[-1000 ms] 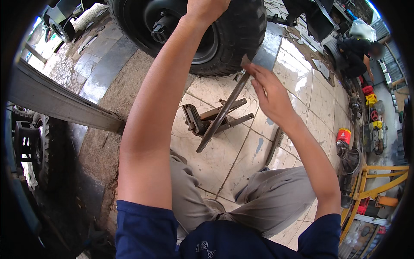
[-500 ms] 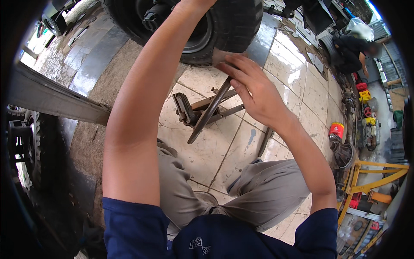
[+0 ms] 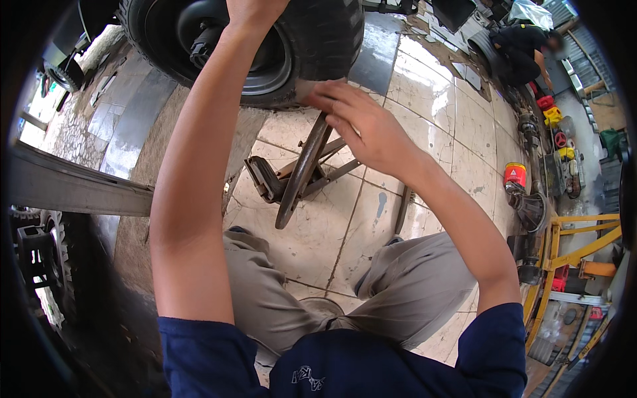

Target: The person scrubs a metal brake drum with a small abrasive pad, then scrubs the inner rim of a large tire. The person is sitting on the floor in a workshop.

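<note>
Well, right hand point(image 3: 365, 126): bare, palm down, fingers straight and close together over the bar's top end; I can't tell if they grip.
Left hand point(image 3: 255, 12): well apart, up and left, arm stretched out, cut off by the picture's edge; can't tell its hold.
Long bar point(image 3: 303, 169): dark, smooth metal with a rounded end, slanting from under the right fingers down toward the person, a bit left.
Beyond the hands: bumpy black rubber tyre point(image 3: 328, 40).
Below them: hinged metal frame point(image 3: 264, 178) on shiny tiles point(image 3: 371, 232).
</note>
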`<state>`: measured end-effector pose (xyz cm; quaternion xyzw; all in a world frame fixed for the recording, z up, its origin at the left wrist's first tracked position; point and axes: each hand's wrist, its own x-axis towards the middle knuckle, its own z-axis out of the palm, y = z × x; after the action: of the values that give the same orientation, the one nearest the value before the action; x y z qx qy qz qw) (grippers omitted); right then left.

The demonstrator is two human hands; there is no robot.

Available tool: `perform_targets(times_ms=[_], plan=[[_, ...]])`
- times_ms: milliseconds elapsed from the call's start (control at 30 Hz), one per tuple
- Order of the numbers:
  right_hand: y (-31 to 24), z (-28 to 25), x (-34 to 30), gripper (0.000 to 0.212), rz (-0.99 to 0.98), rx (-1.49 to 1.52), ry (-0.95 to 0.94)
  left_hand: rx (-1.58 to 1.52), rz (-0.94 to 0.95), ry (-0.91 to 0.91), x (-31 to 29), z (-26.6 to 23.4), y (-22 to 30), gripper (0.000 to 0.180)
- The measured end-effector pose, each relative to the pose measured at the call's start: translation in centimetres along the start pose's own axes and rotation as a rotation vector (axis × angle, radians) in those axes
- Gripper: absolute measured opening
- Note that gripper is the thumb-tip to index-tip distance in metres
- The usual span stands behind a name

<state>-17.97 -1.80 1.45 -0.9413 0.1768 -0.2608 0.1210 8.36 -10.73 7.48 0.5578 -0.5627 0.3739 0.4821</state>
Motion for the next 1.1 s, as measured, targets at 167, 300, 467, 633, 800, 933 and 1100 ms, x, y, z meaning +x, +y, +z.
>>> perform_targets(times_ms=[167,300,467,633,800,933,1100], plan=[[-1.4,0.0,-0.1,0.036,0.024,-0.010,-0.009,-0.032,-0.003,0.000,-0.4,-0.3,-0.3,0.071],[-1.4,-0.3,-0.4,0.037,0.043,-0.053,-0.030,-0.076,0.120,0.053,-0.1,-0.2,-1.6,0.058],[0.1,0.8,-0.3,0.038,0.168,-0.047,0.001,-0.068,0.073,0.067,-1.3,-0.2,-3.6,0.039],[-2.0,-0.7,-0.5,0.038,-0.019,-0.019,-0.097,-0.015,-0.009,0.015,-1.0,-0.5,-3.7,0.040],[0.1,0.4,-0.4,0.038,0.134,0.052,0.007,-0.032,-0.028,-0.030,-1.1,-0.6,-2.8,0.040],[-0.4,-0.1,-0.4,0.037,0.004,0.062,-0.089,-0.023,-0.017,-0.061,-0.8,-1.6,-3.3,0.039],[1.2,-0.1,-0.5,0.037,0.075,0.015,-0.008,-0.002,-0.066,-0.062,-0.2,-1.2,-3.0,0.042]])
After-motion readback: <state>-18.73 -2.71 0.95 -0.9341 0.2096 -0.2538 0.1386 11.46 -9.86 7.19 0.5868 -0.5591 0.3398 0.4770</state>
